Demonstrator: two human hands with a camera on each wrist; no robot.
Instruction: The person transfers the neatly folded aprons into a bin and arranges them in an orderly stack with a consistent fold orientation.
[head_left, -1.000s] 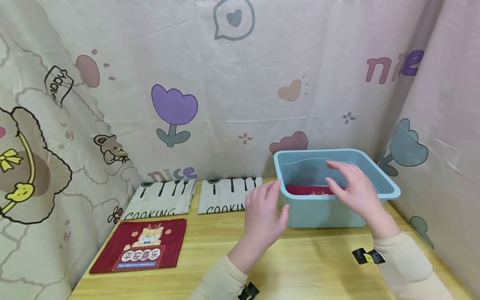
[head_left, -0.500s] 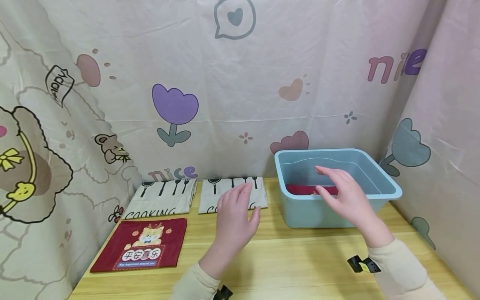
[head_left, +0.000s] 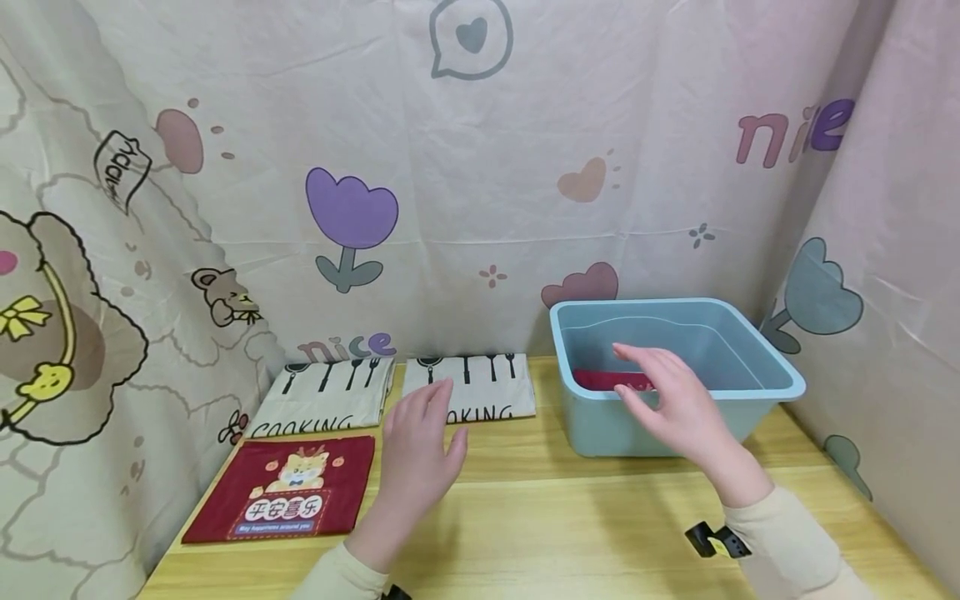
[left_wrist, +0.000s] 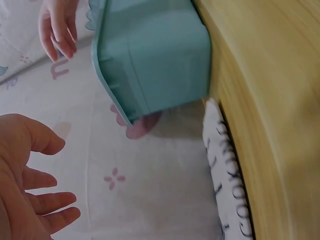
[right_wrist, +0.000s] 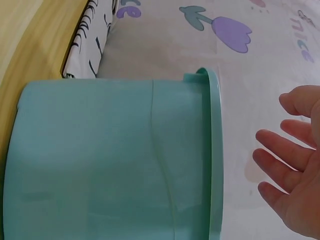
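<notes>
**Both hands hover empty between folded cloths and a blue bin**

Cartoon-printed fabric, with tulips, hearts and the word "nice", hangs as a backdrop (head_left: 480, 167) behind and to both sides of a pale wooden counter (head_left: 570, 525). On the right side of the counter stands a light blue rectangular plastic bin (head_left: 678, 417), close to the corner of the fabric walls. At its bottom lies a dark red cloth (head_left: 603, 380), only part of it showing over the rim.

The right hand (head_left: 671, 400) hovers in front of the bin's near wall, level with the rim, with fingers straight and spread; it holds nothing and does not plainly touch the bin. The right wrist view shows the same loose, spread fingers (right_wrist: 285, 150) just beside the bin's rim.

The left hand (head_left: 420, 446) is raised over the counter with fingers apart and relaxed, empty as well. It hangs just in front of a folded white cloth printed with black utensils and the word "COOKING" (head_left: 480, 387), covering part of its lettering. A second folded white "COOKING" cloth (head_left: 322, 398) lies to the left of the first, near the back wall. In front of that one lies a dark red cloth with a cartoon animal and a label (head_left: 281, 490), flat near the counter's left edge.
</notes>
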